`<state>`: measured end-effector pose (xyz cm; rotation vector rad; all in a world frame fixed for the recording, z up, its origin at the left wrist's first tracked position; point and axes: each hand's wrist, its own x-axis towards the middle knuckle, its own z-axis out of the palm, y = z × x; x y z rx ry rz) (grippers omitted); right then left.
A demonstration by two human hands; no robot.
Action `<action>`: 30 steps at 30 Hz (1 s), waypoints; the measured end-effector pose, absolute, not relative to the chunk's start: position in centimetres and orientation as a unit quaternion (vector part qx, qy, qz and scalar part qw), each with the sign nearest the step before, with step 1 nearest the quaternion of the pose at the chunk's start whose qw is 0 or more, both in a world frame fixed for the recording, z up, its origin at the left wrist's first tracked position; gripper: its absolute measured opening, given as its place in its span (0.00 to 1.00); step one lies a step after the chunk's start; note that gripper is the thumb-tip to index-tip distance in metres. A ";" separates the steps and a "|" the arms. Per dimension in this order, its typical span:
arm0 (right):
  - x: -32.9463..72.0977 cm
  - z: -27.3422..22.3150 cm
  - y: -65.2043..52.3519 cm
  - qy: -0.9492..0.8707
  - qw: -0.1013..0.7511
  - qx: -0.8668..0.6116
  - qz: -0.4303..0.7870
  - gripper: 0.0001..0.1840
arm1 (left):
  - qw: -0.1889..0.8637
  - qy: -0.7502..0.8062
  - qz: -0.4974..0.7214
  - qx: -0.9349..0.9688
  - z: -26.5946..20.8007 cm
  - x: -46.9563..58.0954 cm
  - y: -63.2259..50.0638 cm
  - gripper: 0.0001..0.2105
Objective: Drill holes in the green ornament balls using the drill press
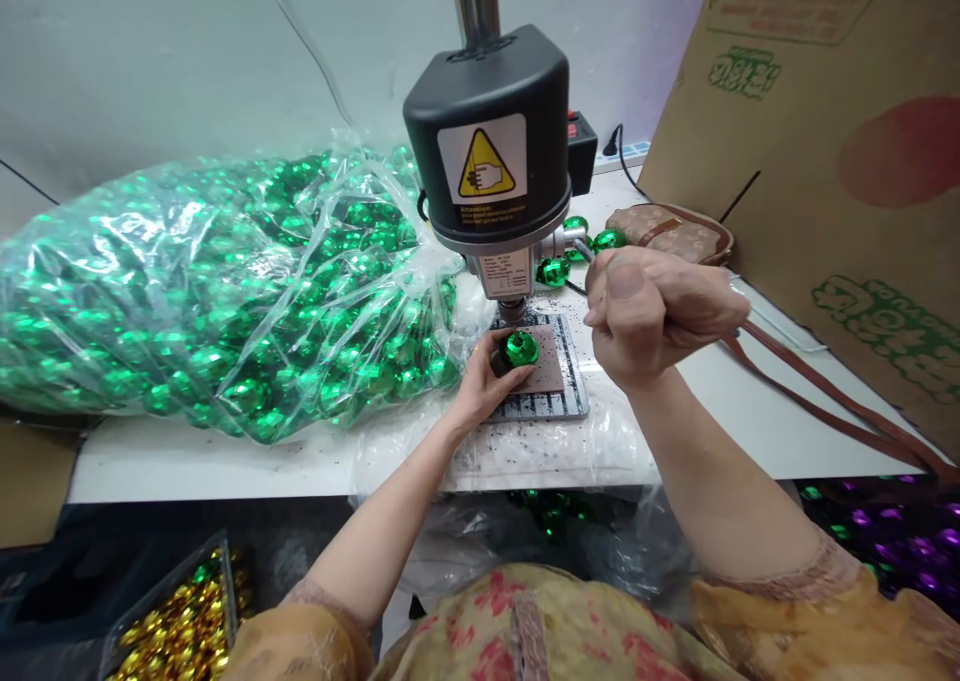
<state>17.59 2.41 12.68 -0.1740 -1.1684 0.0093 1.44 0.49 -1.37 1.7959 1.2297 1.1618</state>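
Under the chuck of a black bench drill press [487, 141], my left hand [484, 376] grips a shiny green faceted ball [521, 348] together with a dark piece at its left side. The ball sits over a pinkish-brown board [546, 361] on the slotted grey base plate [576, 401]. Whether the drill bit touches the ball I cannot make out. My right hand [652, 306] is closed in a fist around the metal feed lever [581, 249] on the press's right side. Dark shavings lie scattered on the plate and around it.
A large clear plastic bag [225, 291] of green balls fills the table's left side. Loose green balls [555, 271] and a brown handbag [667, 233] lie behind my right hand. A cardboard box [817, 161] stands right. Below are gold balls [176, 626] and purple balls [900, 536].
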 end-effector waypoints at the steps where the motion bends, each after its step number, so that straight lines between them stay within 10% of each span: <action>1: 17.6 12.6 2.4 -0.554 0.829 -0.079 -0.002 0.27 | 0.332 0.470 0.446 0.685 -1.4 1.5 0.5 0.27; 21: 17.8 14.6 1.6 -0.554 0.822 -0.102 0.085 0.25 | 0.331 0.478 0.449 0.678 -1.8 1.8 0.8 0.26; 30: 17.6 18.4 1.7 -0.535 0.815 -0.140 0.176 0.25 | 0.088 0.422 0.481 0.764 -0.7 3.2 -8.5 0.23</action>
